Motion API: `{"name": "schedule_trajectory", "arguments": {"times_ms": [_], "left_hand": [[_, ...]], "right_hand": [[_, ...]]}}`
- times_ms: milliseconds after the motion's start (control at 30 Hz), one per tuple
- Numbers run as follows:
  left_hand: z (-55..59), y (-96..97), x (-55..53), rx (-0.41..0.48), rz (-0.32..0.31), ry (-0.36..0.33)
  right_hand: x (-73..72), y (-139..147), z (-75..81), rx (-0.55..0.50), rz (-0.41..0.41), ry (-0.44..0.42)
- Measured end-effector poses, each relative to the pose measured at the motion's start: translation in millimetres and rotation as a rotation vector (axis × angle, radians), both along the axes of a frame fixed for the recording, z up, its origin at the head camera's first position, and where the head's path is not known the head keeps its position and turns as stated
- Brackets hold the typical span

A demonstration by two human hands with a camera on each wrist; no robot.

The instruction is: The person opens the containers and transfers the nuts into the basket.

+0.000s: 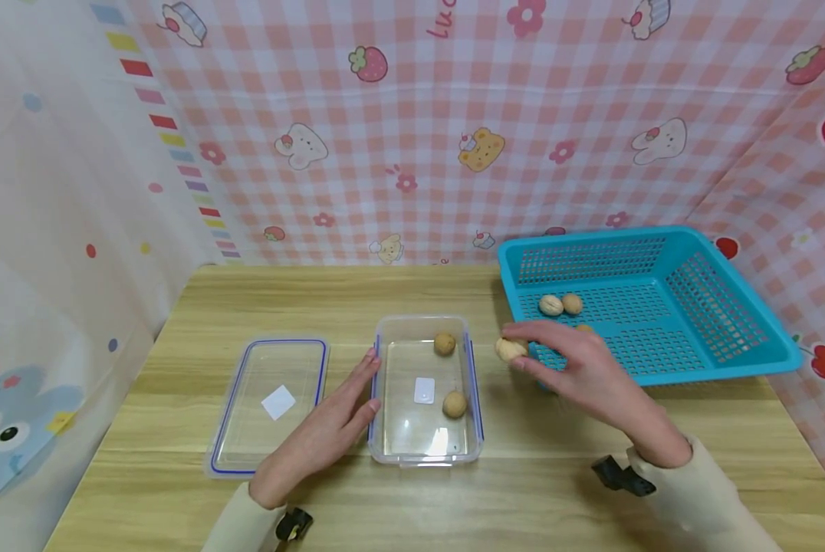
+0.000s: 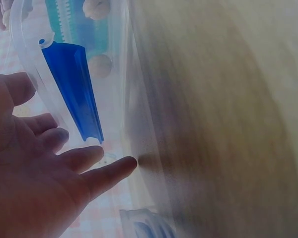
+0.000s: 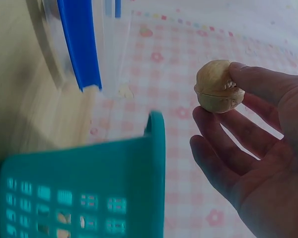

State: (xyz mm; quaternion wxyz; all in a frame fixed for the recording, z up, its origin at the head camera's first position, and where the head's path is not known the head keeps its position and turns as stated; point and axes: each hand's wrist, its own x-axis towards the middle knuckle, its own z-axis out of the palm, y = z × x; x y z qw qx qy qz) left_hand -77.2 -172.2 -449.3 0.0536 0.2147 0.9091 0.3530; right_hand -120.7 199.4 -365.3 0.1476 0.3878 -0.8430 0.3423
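My right hand pinches a walnut between thumb and fingers, at the left rim of the blue basket. Left of it stands a clear plastic box with blue side clips, holding one walnut toward the back and another walnut nearer the front. My left hand rests its fingertips along the box's left wall, fingers straight. In the left wrist view, those fingers lie beside the hanging blue clip.
Inside the basket, two walnuts lie side by side near the left wall, with another partly hidden behind my right hand. A clear lid with a blue seal lies left of the box. A checked cloth hangs behind the wooden table.
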Motion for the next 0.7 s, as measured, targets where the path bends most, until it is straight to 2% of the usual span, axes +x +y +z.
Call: {"name": "schedule_trajectory", "arguments": {"times_ms": [233, 467, 700], "left_hand": [[-1.2, 0.0, 0.1, 0.023, -0.004, 0.016], [-0.8, 0.3, 0.2, 0.022, -0.001, 0.016], [-0.4, 0.3, -0.2, 0.014, 0.0, 0.007]], "right_hand": [[1.5, 18.1, 4.0, 0.008, -0.098, 0.001], [1.1, 35.5, 6.3, -0.004, -0.151, 0.012], [-1.4, 53.3, 6.4, -0.052, -0.195, -0.027]]}}
